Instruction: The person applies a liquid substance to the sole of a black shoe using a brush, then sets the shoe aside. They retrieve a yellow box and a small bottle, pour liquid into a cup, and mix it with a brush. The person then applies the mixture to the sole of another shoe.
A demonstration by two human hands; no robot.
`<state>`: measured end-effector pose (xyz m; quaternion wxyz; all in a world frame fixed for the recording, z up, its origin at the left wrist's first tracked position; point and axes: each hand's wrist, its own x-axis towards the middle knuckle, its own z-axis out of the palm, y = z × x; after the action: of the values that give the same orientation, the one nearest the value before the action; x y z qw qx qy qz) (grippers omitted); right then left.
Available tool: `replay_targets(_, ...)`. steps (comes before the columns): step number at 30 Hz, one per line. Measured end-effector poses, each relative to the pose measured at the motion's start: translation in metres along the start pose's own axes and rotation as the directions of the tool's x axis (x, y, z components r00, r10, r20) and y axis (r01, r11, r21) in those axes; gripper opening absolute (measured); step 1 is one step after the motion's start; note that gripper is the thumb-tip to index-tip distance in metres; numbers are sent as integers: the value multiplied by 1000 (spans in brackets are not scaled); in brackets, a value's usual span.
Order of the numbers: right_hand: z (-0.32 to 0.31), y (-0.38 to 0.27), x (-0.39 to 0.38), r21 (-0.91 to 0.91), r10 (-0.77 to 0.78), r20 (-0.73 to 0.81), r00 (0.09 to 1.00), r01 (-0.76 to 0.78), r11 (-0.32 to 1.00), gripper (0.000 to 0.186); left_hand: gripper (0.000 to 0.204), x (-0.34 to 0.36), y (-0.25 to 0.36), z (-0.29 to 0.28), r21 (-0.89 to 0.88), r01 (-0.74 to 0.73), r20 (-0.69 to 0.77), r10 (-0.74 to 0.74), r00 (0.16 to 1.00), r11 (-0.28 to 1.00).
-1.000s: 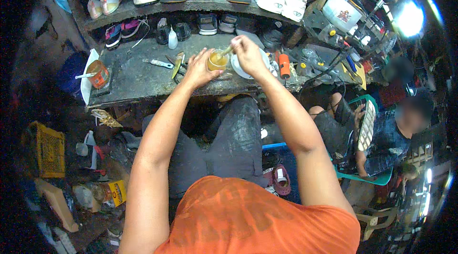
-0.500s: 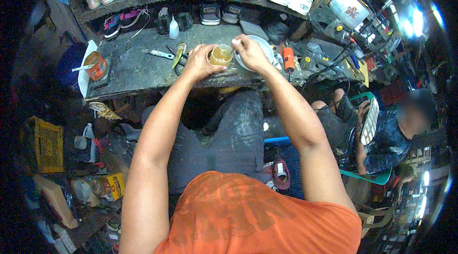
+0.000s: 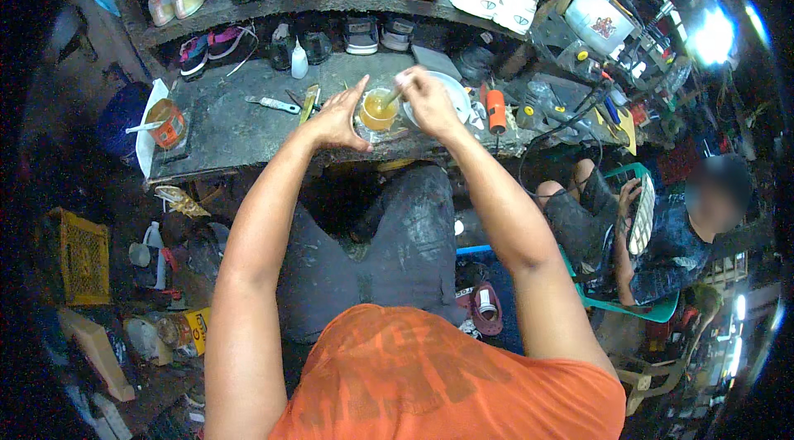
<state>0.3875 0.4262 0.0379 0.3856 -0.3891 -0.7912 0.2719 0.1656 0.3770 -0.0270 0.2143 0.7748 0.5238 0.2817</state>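
Note:
A clear cup of amber liquid point(image 3: 378, 115) stands on the dark workbench point(image 3: 223, 101). Beside its left rim, my left hand point(image 3: 337, 119) is open, thumb and fingers spread apart, holding nothing. My right hand point(image 3: 432, 102) pinches a thin stick-like tool point(image 3: 389, 99) whose lower end dips into the liquid; its tip is hidden, and the fingers are slightly blurred. Under and behind that hand lies a white plate point(image 3: 456, 93), partly covered. A yellow-handled tool point(image 3: 309, 101) lies just left of my left hand, near a utility knife point(image 3: 277, 104).
An orange power tool point(image 3: 496, 112) with a cord lies right of the plate. At the bench's left end is an orange tub point(image 3: 168, 125). A white squeeze bottle point(image 3: 298, 59) and several shoes stand behind. Right, a seated person holds a shoe sole point(image 3: 642, 215).
My left hand has let go of the cup and spread open to its left. The cup now stands slightly lower in view. My right hand still has the tool in the liquid.

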Motion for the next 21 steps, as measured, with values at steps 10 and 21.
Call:
replay_targets(10, 4, -7, 2, -248, 44, -17, 999, -46, 968, 33, 143, -9, 13, 11, 210, 140, -196, -99, 976, 968)
replay_targets(21, 8, -1, 2, -68, 78, -9, 997, -79, 995, 35, 107, -31, -2, -17, 206, 118, -116, -95, 989, 971)
